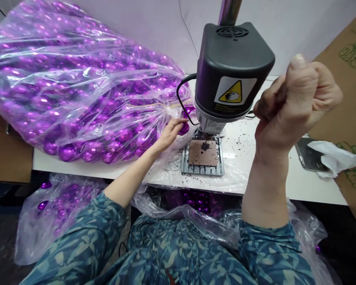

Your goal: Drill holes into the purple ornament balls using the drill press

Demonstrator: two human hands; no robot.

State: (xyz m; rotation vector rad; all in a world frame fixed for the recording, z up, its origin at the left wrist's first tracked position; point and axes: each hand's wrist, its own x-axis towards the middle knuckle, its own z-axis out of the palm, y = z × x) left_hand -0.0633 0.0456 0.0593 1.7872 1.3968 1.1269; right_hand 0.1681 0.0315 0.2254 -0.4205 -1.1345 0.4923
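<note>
My left hand (171, 133) is at the gathered mouth of a big clear plastic bag, its fingers closed over a shiny purple ball (184, 128). Purple faceted balls fill the bag (86, 87). Raised to the right of a black drill press head (233, 67), my right hand (299, 93) is closed in a fist; whatever it grips is hidden by the fingers. Under the head, a brown square board (203, 153) with a small dark hole lies on a slotted metal base (202, 171). Dark shavings are heaped on the board and scattered around it.
A dark phone (310, 156) and a crumpled white tissue (335, 156) lie on the white table (317, 188) at right, beside a cardboard box (344, 114). Below the table edge, clear plastic sheeting (192, 221) hangs near my lap, with more purple balls (195, 200) beneath.
</note>
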